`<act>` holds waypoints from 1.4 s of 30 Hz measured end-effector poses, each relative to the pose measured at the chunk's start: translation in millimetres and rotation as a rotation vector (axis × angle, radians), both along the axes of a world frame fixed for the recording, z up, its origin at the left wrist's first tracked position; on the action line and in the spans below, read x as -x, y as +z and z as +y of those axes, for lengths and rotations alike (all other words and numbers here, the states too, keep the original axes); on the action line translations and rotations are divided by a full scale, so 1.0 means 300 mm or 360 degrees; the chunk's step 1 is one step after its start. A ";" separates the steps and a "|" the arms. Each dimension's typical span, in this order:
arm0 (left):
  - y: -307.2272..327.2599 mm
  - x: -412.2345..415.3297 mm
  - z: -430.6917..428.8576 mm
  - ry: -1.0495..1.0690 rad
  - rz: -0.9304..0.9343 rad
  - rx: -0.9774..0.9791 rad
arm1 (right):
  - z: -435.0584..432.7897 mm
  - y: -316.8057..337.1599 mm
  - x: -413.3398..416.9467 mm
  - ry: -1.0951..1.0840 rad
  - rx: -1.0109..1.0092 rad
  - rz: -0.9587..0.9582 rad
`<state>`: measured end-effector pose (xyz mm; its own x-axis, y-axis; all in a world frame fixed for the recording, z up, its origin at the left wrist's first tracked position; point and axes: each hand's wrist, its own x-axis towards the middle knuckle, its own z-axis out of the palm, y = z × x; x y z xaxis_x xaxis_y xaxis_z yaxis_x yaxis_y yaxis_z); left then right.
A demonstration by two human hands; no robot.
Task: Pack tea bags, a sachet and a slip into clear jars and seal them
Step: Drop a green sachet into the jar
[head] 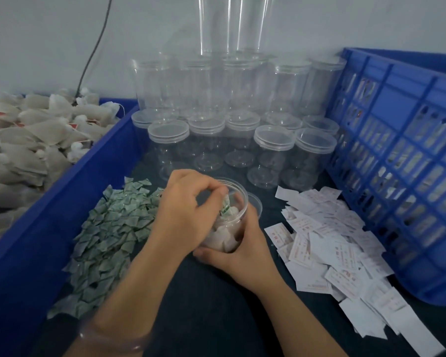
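Note:
A clear open jar [229, 228] stands at the middle of the dark table with white tea bags [223, 234] inside it. My right hand [238, 256] grips the jar's side and base from the right. My left hand [188, 210] hovers at the jar's mouth and pinches a small green-and-white sachet [225, 206], its lower end inside the rim. A pile of the same sachets [108, 233] lies to the left. White slips [332, 248] with red print are heaped to the right. A clear lid [256, 202] lies just behind the jar.
A blue bin [70, 191] heaped with tea bags [29, 135] fills the left. A blue slatted crate [402, 161] stands on the right. Several capped empty jars [242, 145] are stacked at the back against the wall, with tall sleeves of jars above them.

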<state>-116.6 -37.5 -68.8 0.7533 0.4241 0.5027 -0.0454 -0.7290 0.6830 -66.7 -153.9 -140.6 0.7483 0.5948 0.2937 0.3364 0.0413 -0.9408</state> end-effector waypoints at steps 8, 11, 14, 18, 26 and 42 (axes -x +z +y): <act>-0.146 -0.026 -0.044 -0.0166 -0.0551 0.1046 | -0.007 -0.005 -0.001 0.0041 -0.0027 0.0018; -0.195 -0.036 -0.039 -0.0245 -0.0379 0.1642 | -0.022 -0.001 -0.013 0.0099 0.0034 0.0110; -0.214 -0.043 -0.037 -0.0272 -0.0322 0.1612 | -0.050 0.019 -0.023 0.0255 0.0073 0.0171; -0.216 -0.052 -0.043 -0.0192 -0.0343 0.1558 | -0.096 0.069 -0.023 -0.0226 0.0121 0.0018; -0.226 -0.040 -0.035 -0.0186 -0.0262 0.1527 | -0.240 0.076 -0.155 -0.1074 0.1564 -0.0242; -0.224 -0.029 -0.034 -0.0242 -0.0246 0.1491 | -0.238 0.063 -0.141 -0.1382 0.0278 -0.0429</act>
